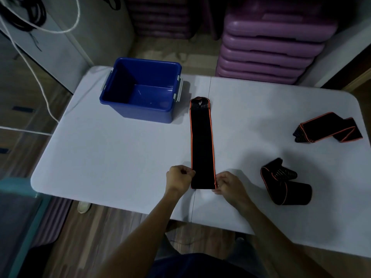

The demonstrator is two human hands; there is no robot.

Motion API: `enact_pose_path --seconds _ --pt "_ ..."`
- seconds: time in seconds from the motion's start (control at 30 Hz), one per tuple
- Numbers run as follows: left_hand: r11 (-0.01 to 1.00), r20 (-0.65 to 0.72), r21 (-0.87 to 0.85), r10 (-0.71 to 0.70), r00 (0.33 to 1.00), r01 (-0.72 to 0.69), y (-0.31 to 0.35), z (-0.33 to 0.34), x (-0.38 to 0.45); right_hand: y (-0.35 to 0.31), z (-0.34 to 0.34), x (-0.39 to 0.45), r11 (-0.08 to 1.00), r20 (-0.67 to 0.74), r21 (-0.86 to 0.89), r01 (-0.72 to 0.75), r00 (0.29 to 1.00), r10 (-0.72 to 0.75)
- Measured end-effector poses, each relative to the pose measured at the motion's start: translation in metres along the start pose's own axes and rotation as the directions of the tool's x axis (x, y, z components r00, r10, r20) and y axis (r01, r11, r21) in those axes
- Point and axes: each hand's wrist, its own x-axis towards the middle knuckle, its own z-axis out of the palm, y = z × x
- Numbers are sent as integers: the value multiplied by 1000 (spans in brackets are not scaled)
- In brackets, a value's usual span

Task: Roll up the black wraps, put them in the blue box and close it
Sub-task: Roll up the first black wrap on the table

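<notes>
Wrap (202, 145) flat, near end pinched between left hand (179, 176), right hand (227, 184)

No legible text, label or number anywhere.

My white tabletop (120, 157) has rounded corners and a seam down its middle. On it, far left, stands the open blue box (140, 91). One black wrap (202, 145) with orange edging lies flat and straight along the seam. Two more lie loosely folded at right: one far (329, 128), one nearer (286, 185).
</notes>
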Motion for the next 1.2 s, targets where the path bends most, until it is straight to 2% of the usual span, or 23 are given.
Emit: enact_pose_path --seconds 0.13,0.37,0.43,0.5,0.57,0.63,0.67,0.73,0.83,1.0,1.2 --pt "999 33 -50 5 999 -4 -6 0 -2 1 1 -8 989 13 127 -72 997 71" --pt "993 98 -118 7 995 4 -8 -5 -3 0 -11 -13 972 132 193 -136 985 111" --pt "996 90 -43 87 992 -84 -7 -8 -8 6 -10 -14 996 89 77 -53 995 46" --pt "941 66 157 294 953 -301 -7 -16 -18 14 -9 -18 971 -13 -181 154 987 -159" --pt "788 204 327 481 853 -522 -12 -21 -24 19 -9 -24 842 9 -390 372 916 -400" --pt "652 386 438 485 785 -619 -18 -19 -28 19 -8 -25 647 123 -556 522 821 -557" --pt "614 423 474 471 774 -632 -21 -16 -29 18 -6 -23 544 175 -622 563 777 -604" --pt "578 405 522 479 779 -627 -25 -7 -29 17 -2 -18 386 245 -700 601 710 -661" --pt "535 352 590 504 789 -605 -29 3 -31 13 2 -13 262 305 -756 600 677 -669" --pt "552 286 624 498 819 -553 -28 8 -31 6 0 -13 242 291 -772 588 665 -687" --pt "554 357 608 449 819 -569 -10 -7 -22 -10 -3 -9 468 238 -703 536 797 -555"
